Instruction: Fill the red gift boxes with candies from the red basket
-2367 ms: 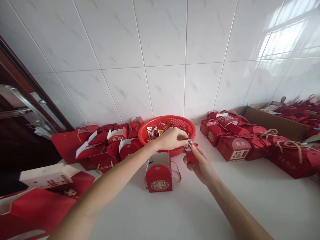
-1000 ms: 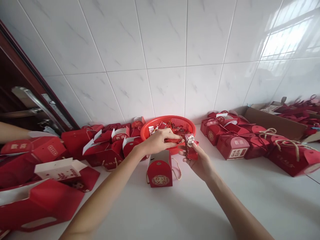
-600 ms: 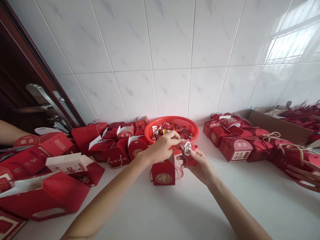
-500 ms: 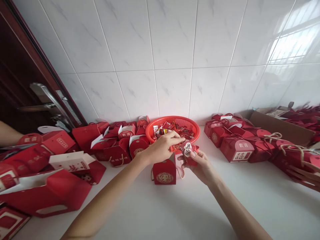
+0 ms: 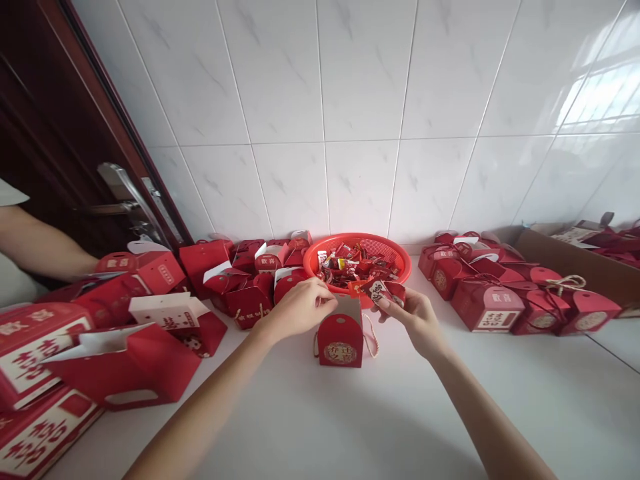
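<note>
A small red gift box (image 5: 341,340) with a gold emblem and rope handles stands upright on the white table, its top raised. Just above its left side is my left hand (image 5: 300,308), fingers curled together; whatever they may pinch is too small to make out. To the right of the box, my right hand (image 5: 413,317) grips red wrapped candies (image 5: 379,292), one with a white label. Behind both hands sits a red plastic basket (image 5: 406,263) holding many wrapped sweets (image 5: 350,261).
Red boxes (image 5: 145,367), some open, crowd the left side near another person's arm (image 5: 40,240). More red boxes (image 5: 490,308) stand on the right, beside a cardboard carton (image 5: 565,257). A tiled wall (image 5: 360,187) rises behind.
My left hand has moved away from the candies in my right hand, toward the box's left. The view has shifted left, and the other person's hand at right has gone.
</note>
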Demonstrator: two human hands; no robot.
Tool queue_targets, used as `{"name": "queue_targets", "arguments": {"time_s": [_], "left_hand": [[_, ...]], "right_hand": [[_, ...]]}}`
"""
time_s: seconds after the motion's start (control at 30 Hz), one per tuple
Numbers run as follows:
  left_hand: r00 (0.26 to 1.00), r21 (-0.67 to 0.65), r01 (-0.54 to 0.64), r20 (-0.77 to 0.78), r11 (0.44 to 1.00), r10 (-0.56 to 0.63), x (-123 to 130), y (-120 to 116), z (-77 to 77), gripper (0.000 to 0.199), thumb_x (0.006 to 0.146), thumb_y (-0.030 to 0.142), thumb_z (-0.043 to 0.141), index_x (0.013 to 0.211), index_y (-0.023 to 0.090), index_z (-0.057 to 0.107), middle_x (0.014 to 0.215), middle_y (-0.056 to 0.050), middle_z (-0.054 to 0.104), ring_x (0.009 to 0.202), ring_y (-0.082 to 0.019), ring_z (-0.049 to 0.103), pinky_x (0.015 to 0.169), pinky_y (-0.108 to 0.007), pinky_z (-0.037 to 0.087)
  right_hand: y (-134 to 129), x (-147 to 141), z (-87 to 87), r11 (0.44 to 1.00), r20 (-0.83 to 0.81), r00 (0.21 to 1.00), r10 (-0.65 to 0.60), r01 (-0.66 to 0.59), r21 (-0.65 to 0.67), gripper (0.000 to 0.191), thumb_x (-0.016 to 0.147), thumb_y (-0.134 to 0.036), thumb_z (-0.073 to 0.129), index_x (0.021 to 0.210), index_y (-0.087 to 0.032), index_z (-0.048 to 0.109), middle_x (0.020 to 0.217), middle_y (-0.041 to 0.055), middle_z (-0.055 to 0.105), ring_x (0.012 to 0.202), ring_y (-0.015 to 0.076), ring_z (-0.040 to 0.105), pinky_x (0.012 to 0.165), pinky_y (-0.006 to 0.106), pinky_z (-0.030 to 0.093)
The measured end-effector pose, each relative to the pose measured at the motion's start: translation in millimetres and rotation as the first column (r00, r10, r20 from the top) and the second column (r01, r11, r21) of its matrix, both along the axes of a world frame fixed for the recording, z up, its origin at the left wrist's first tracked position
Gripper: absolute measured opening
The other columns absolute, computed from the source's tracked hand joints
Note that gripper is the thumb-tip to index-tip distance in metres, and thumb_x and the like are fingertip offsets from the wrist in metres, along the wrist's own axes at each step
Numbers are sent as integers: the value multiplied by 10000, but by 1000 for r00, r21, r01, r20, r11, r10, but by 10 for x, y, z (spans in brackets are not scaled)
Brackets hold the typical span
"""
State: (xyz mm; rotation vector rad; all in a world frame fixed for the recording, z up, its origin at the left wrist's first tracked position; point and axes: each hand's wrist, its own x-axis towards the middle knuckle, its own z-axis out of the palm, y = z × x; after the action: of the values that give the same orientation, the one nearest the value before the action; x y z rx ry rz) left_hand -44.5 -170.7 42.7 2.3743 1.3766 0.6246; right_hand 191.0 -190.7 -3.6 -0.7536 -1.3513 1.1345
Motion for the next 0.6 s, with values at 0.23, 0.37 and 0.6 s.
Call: {"name": "queue_targets", "arguments": {"time_s": [0.23,0.37,0.6], "left_hand": [[997,-250,64,-16,966,-70,-71,-14,23,475,811,504,653,1223,270,684,1236,-53,661,1083,-298,615,853,-350,504],[1000,-337,-24,-24,941,17,-139,4,-14,745,690,670,719,1302,254,633,1307,-94,613,1147,-337,582,911,-389,489],[1000,-401,-8,-14,916,3,-141,36,-5,833,593,665,786,1304,262,622,1307,-81,600,1124,-333,586,881,-377,487]], "right_hand": [[70,-89,293,991,389,918,78,-113,69,320,813,-486,708,863,-174,660,725,-3,547,649,130,500,533,256,493],[90,-141,451,987,426,901,77,-129,95,326,818,-496,699,811,-179,620,727,-6,551,629,127,511,527,256,476],[179,-270,542,985,355,919,171,-157,-70,393,700,-506,786,807,-175,602,633,-23,563,540,134,553,435,243,408]]}}
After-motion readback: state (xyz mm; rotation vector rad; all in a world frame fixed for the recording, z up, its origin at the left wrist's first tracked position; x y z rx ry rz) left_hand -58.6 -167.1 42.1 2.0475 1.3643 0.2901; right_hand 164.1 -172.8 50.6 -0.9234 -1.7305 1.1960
